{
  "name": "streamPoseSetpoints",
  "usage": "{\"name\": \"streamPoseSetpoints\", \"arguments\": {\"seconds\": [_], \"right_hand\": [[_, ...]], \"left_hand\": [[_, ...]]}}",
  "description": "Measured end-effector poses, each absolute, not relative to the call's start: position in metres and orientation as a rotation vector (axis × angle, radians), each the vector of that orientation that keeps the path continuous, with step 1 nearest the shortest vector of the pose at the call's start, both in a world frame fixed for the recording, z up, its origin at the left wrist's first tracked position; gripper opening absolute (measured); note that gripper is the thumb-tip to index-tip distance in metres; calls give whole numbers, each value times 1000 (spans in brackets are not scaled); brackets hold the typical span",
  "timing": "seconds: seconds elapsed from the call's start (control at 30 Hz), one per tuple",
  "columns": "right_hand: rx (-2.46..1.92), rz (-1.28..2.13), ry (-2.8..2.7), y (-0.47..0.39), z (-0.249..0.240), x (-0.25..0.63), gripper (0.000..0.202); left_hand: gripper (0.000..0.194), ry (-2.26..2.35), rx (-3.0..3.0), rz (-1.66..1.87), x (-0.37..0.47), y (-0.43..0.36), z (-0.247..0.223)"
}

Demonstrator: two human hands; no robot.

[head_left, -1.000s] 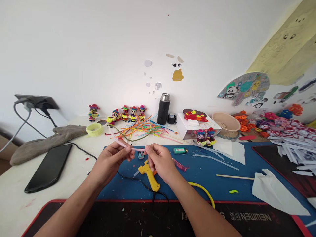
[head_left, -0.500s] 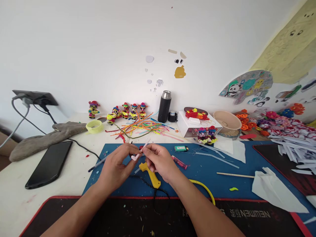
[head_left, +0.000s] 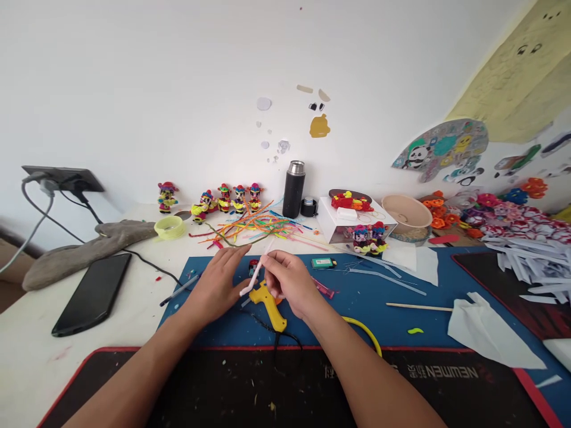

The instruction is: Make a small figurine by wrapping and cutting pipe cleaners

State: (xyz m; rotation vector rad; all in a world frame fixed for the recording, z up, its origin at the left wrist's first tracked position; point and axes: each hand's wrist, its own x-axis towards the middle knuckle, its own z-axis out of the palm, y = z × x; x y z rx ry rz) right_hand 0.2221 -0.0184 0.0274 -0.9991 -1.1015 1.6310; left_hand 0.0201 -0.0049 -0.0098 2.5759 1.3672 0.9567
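A thin white strip with a bent lower end slants upward over the blue mat. My right hand pinches it near its middle between thumb and fingertips. To the left, my left hand has its fingers spread, with nothing seen in it, close to the strip's lower end. Beneath the strip lies a yellow glue gun. A small dark-faced figure piece sits between the hands, partly hidden.
Colourful pipe cleaners lie behind the mat, near several small figures and a black flask. A phone is at left. Tissue and a wooden stick lie at right.
My left hand has let go of the white strip and its fingers have opened. The strip stays in my right hand. The view has shifted slightly.
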Motion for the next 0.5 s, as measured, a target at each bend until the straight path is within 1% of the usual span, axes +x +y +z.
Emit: {"name": "streamPoseSetpoints", "arguments": {"seconds": [0.1, 0.37, 0.5], "right_hand": [[-987, 1644, -1101, -18, 29, 222, 38], [-960, 1614, -1082, -16, 32, 226, 36], [-980, 1609, -1116, -16, 31, 225, 36]], "left_hand": [[57, 1377, 2607, 853, 23, 3, -19], [58, 1354, 2523, 795, 27, 11, -28], [51, 1315, 2474, 834, 31, 10, -24]]}}
